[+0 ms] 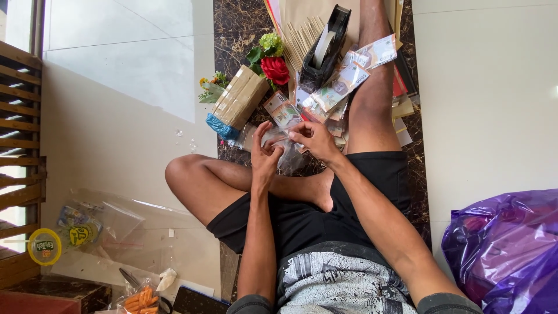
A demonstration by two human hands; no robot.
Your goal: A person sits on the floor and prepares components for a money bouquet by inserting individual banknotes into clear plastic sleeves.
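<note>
I sit cross-legged on the floor. My left hand (264,152) and my right hand (311,138) meet over a clear plastic sleeve (286,152) and both pinch it with their fingertips. Just beyond the hands lie several banknotes (340,84) spread over my right leg. A black tape dispenser (325,47) rests on the notes and on a bundle of wooden skewers (305,36). A red artificial rose (275,70) with green leaves lies to the left of the dispenser.
A stack of brown cardboard strips (239,97) with a blue wrap lies left of the hands. A purple plastic bag (507,247) sits at the right. Clear plastic bags (125,229), scissors (131,278) and a snack packet (139,299) lie at lower left beside wooden slats (20,145).
</note>
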